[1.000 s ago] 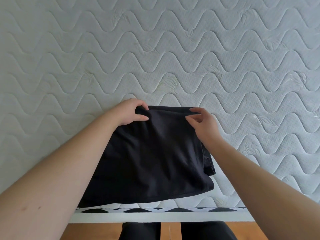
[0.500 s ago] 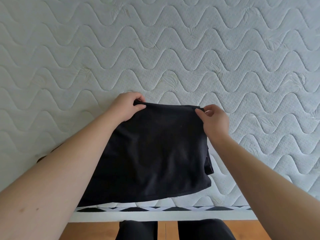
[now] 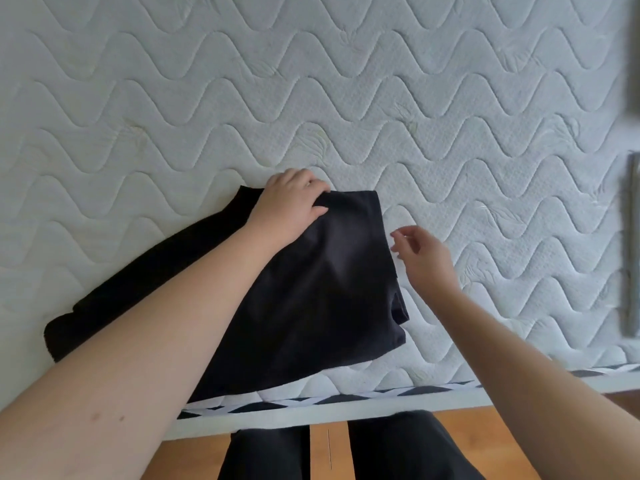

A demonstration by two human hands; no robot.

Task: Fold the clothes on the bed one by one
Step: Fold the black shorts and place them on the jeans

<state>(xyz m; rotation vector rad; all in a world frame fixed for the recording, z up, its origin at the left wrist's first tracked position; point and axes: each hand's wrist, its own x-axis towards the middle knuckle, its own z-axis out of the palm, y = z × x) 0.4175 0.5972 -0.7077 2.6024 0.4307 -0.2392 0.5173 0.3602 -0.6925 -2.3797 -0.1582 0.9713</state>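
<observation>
One black garment (image 3: 311, 289) lies on the bed, and two bare hands work at it. It is plain, dark and matte, folded into a rough rectangle with a straight top edge and a layered right side where a lower ply peeks out; a further dark part of it spreads out to the left beneath the left forearm. It sits near the bed's front edge, its lower hem almost at the mattress border. The left hand (image 3: 291, 206) grasps the garment's top edge, fingers curled over the fold and thumb on the cloth. The right hand (image 3: 424, 256) hovers just beside the right edge, its grip released, fingers relaxed and apart from the fabric. The mattress (image 3: 346, 98) is white, quilted in wavy lines, with a black-and-white patterned band along its side. Below is a wooden floor (image 3: 327, 448) and the person's dark trouser legs.
</observation>
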